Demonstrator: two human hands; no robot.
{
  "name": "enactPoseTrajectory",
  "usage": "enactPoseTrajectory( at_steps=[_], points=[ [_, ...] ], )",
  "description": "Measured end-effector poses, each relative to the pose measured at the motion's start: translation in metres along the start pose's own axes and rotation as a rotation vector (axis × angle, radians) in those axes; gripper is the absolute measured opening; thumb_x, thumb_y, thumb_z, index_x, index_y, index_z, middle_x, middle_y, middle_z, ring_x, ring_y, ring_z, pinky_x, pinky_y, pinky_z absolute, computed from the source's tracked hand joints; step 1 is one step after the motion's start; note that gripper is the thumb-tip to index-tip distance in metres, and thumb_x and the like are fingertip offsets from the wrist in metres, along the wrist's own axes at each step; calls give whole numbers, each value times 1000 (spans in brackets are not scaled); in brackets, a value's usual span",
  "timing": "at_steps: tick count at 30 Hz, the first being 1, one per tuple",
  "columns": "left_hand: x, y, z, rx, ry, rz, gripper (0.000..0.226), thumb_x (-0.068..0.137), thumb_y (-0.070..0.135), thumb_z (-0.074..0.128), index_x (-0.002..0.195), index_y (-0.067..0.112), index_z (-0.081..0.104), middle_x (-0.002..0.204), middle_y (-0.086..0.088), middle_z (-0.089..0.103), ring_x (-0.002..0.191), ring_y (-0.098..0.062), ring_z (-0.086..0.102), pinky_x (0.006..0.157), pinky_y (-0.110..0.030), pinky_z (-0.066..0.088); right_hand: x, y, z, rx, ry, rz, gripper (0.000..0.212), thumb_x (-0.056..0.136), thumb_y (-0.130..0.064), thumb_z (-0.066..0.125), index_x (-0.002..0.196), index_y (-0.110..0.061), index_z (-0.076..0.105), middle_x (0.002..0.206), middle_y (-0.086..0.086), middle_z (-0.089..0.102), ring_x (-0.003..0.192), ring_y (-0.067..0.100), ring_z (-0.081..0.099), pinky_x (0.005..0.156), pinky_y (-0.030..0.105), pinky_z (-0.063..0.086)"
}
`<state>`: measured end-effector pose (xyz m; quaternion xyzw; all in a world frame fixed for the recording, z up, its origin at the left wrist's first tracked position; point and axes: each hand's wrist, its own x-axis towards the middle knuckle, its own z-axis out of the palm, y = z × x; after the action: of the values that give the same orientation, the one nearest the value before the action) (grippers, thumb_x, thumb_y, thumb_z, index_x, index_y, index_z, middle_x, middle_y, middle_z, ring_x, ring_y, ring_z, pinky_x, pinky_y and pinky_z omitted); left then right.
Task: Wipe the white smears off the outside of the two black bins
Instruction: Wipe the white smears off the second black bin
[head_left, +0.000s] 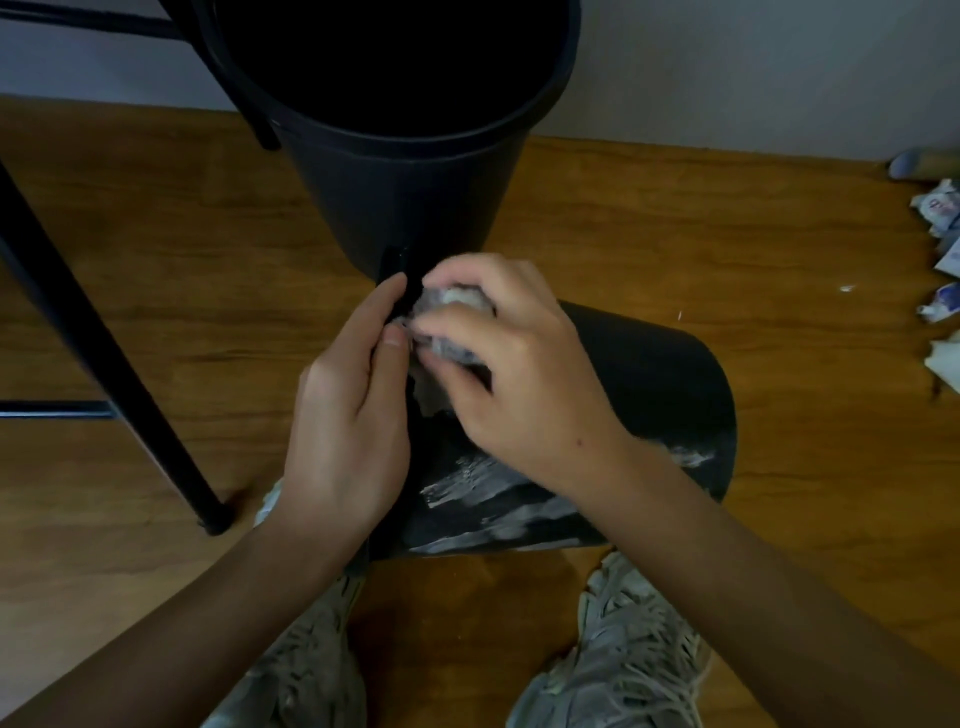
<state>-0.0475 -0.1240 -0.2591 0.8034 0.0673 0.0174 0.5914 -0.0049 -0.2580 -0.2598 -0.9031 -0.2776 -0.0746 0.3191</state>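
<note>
Black plastic fills the middle of the scene: one bin (649, 384) lies tipped on its side on the wooden floor (156, 270) between the person's shoes (618, 654), its base toward them, while a second bin (405, 197) stands upright just behind it, near a dark chair leg (104, 364). The left hand (348, 415) has its fingers curled round the far rim of the lying bin, bracing it. The right hand (514, 364) grips a crumpled, greyed wipe (452, 322), pressing it onto the bin's wall close to that rim. Thick white smears (493, 493) show lower down the wall, near the base and partly under the right forearm, so I judge most of this bin is yet to be cleaned. To do the stroke well, the left hand's grip should hold firm so the round bin cannot roll, and the wipe should be drawn down with steady pressure through the streaks, turned to a cleaner face once it loads up. Used wads of tissue (940, 218) lie well apart at the right edge. Whether the upright bin carries smears cannot be told from here.
</note>
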Motion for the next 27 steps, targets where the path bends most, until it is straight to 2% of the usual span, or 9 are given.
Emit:
enactPoseTrajectory(
  at_steps=[3, 8, 11, 13, 18, 20, 23, 24, 27],
  points=[
    [0, 0, 0, 11, -9, 0, 38, 104, 16, 33, 141, 20, 41, 85, 47, 56, 87, 21, 55, 73, -2, 42, -5, 7, -5, 26, -3, -31, 14, 86, -10, 68, 98, -3, 71, 116, 16, 59, 106, 29, 54, 90, 28, 42],
    [1, -1, 1, -7, 0, 16, 38, 104, 16, 34, 140, 17, 43, 106, 39, 51, 104, 22, 50, 83, 0, 38, 12, 8, -3, -6, -21, 74, 19, 85, -19, 70, 101, -8, 70, 114, 10, 57, 104, 25, 54, 87, 31, 45],
    [-1, -1, 0, -1, 18, 8, 34, 104, 16, 34, 134, 26, 44, 81, 35, 61, 82, 16, 56, 70, -4, 44, -20, -2, -6, 10, 7, 0, 12, 82, -11, 73, 92, -4, 70, 114, 15, 59, 107, 25, 53, 89, 24, 42],
    [1, -2, 0, -15, 30, 6, 35, 104, 16, 35, 136, 24, 44, 74, 26, 59, 76, 13, 55, 68, -7, 44, -34, -1, -10, 5, 15, -29, 9, 83, -9, 71, 89, -3, 71, 113, 16, 60, 107, 26, 53, 90, 22, 41],
    [2, -2, 4, 6, 18, 18, 36, 104, 16, 35, 139, 16, 45, 82, 44, 55, 83, 19, 54, 74, -3, 42, -10, 10, -12, -59, 95, 217, 13, 86, -18, 66, 95, -8, 69, 112, 10, 57, 106, 25, 54, 88, 15, 35],
    [-1, -2, 4, 0, 14, 25, 36, 104, 14, 35, 138, 14, 45, 87, 42, 58, 88, 17, 56, 74, -3, 43, -15, -1, -6, -60, 82, 170, 13, 85, -14, 68, 95, -7, 70, 116, 12, 57, 109, 26, 53, 88, 19, 37],
    [0, -1, 2, 1, 9, 18, 37, 104, 15, 35, 139, 16, 43, 84, 29, 63, 78, 7, 60, 67, -10, 49, -38, -15, -5, -6, -14, -45, 10, 84, -10, 68, 92, -5, 71, 118, 16, 59, 111, 26, 51, 91, 25, 40],
    [2, 0, 3, 3, 14, 14, 37, 104, 15, 35, 139, 16, 43, 80, 24, 63, 77, 9, 59, 67, -9, 48, -42, -12, -8, -15, -31, -61, 10, 85, -11, 67, 92, -5, 71, 118, 16, 59, 111, 26, 51, 92, 24, 40],
    [6, 1, 5, 9, 32, 0, 37, 104, 15, 36, 140, 14, 45, 78, 22, 50, 75, 19, 52, 71, -3, 42, -40, 13, -19, -69, 66, 143, 12, 86, -16, 64, 93, -6, 69, 115, 13, 58, 108, 25, 52, 92, 15, 34]
  ],
)
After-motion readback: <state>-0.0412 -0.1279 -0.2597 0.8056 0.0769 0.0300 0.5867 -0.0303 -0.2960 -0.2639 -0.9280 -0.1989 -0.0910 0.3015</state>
